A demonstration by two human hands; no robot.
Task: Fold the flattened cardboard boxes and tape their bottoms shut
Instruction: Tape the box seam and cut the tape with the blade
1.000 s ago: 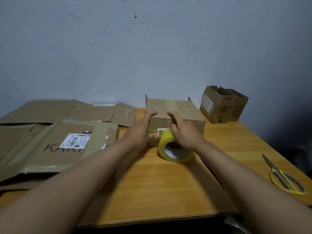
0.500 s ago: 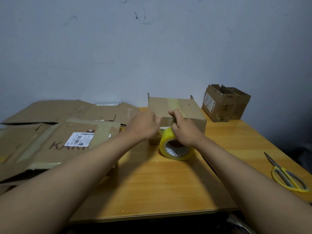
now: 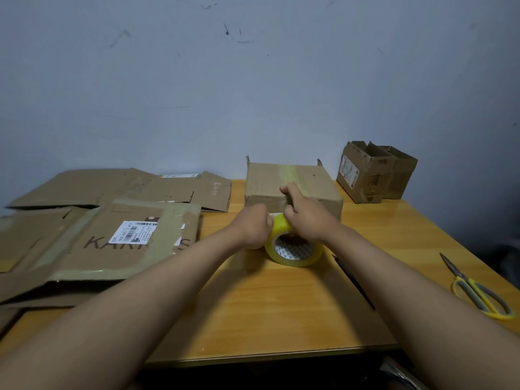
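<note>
**Box bottom-up at table's back edge, tape strip across it**

Box [image 3: 292, 182] sits mid-table [image 3: 281, 305]. Right hand [image 3: 305, 213] grips the yellow tape roll [image 3: 294, 247] against the box's front edge. Left hand [image 3: 253, 228] fisted beside the roll, touching it; what it pinches, can't tell. Flattened boxes [image 3: 118, 235] left, scissors [image 3: 478, 291] right.

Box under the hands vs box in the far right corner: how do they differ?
The near box lies closed side up with a tape strip across it; the corner box stands with its flaps open at the top. The near box is wide and low, the corner box narrower and taller. The right hand touches the near box; nothing touches the corner box. Both are brown cardboard on the table.
</note>
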